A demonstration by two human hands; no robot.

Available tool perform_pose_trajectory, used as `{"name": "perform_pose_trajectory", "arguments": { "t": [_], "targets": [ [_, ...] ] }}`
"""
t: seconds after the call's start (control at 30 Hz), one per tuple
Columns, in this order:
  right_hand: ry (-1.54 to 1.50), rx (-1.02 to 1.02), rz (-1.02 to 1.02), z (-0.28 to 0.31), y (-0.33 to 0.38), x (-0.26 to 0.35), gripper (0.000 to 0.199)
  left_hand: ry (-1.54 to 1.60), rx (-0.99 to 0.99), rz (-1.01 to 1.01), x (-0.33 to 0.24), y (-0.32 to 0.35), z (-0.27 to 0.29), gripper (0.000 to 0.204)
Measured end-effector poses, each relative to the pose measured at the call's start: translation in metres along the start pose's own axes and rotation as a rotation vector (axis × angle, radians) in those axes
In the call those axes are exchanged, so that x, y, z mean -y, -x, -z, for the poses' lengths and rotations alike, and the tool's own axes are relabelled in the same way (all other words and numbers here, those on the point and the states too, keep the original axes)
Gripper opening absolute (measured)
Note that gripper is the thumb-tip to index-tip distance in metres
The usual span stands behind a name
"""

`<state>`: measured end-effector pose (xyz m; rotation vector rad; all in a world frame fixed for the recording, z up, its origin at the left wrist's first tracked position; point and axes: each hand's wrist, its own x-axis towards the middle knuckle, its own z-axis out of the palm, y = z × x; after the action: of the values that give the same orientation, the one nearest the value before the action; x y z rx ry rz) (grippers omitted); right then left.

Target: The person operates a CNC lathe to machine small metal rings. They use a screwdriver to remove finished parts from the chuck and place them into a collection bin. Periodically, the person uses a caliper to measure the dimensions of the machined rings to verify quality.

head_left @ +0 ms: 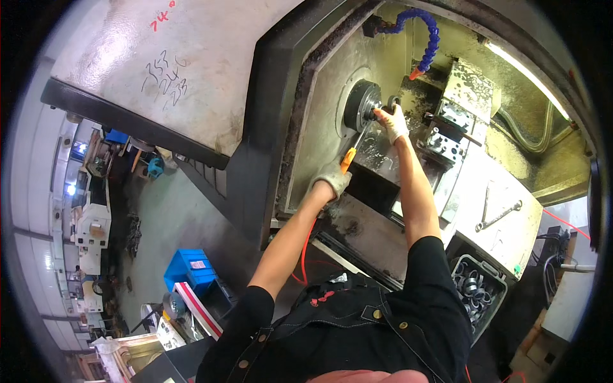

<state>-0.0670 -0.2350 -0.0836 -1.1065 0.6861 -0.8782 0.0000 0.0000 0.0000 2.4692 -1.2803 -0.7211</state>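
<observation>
My left hand, in a light work glove, is closed round an orange air blow gun. The gun's thin metal nozzle points up at the lathe chuck, a dark round chuck on the machine's inner wall. My right hand, also gloved, is at the front of the chuck with its fingers bent. A small metal ring shows at its fingertips, and the fingers seem to grip it. The glove partly hides the chuck's centre.
A blue coolant hose with an orange tip hangs above the tool block. Wrenches lie on a pale panel to the right, above a bin of metal rings. A red air hose runs below my left hand. A blue crate stands lower left.
</observation>
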Motion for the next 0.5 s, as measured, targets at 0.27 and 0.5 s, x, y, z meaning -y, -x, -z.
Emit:
{"name": "perform_pose_trajectory", "arguments": {
  "t": [0.27,0.5],
  "targets": [
    [-0.7,0.212,-0.204,0.025,0.006,-0.022,0.024,0.048,-0.086,-0.047,-0.02,-0.011,-0.011,0.039],
    [-0.531,-0.062,-0.355,0.016,0.004,-0.028,0.028,0.145,-0.091,-0.123,0.01,0.008,-0.061,0.038]
  ]
}}
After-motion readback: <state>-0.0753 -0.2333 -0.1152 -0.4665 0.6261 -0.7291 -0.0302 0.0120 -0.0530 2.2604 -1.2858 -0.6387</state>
